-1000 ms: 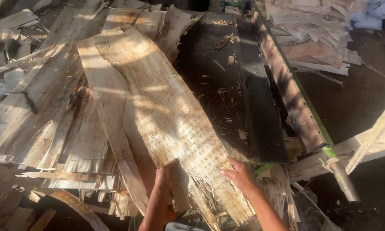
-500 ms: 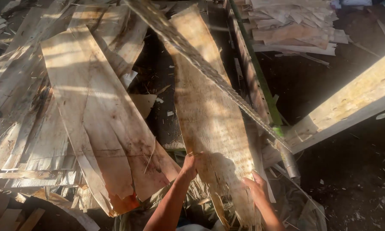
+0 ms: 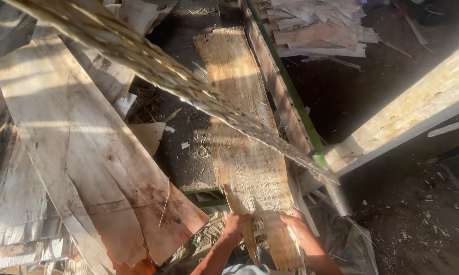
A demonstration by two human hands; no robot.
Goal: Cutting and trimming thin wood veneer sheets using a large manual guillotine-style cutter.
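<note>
A: From my remote seat I see my left hand [image 3: 238, 225] and my right hand [image 3: 297, 230] both closed on the near end of the narrow veneer sheet [image 3: 245, 132], fingers curled round its frayed edge; the sheet runs lengthwise away from me along the dark tabletop [image 3: 186, 127], just beside the green-edged rail [image 3: 290, 97].

B: How would you handle it well?

A: I judge it brittle; so I keep both grips level and move it flat, without twisting. A long ragged strip [image 3: 153, 66] crosses above it; I'd stay low under that. Left of it lies the broad pale sheet [image 3: 71, 147]; far beyond the rail sits a stack of offcuts [image 3: 316, 25].
</note>
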